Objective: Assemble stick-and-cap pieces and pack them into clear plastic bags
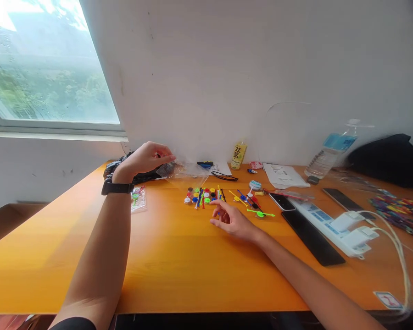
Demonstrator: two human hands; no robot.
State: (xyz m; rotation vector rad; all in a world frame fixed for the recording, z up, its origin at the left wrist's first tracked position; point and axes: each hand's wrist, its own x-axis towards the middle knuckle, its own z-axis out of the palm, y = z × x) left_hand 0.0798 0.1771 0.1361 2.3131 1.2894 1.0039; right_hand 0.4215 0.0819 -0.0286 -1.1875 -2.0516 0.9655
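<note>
My left hand point(147, 158), with a black watch on its wrist, is raised at the back left of the orange table point(172, 256). Its fingers pinch a clear plastic bag point(184, 172) that trails to the right. My right hand point(232, 220) rests on the table with its fingers loosely curled and apart, holding nothing I can see. Just beyond it lie several small coloured round pieces point(201, 195) and thin coloured sticks point(248, 201), one of them a green stick point(261, 213).
A black bag point(137, 176) lies behind my left hand. A small packet point(138, 198) lies to its right. A white power strip point(333, 224), two phones point(282, 201), a dark slab point(311, 238), a water bottle point(330, 153), papers point(284, 175) and a yellow bottle point(238, 156) fill the right side.
</note>
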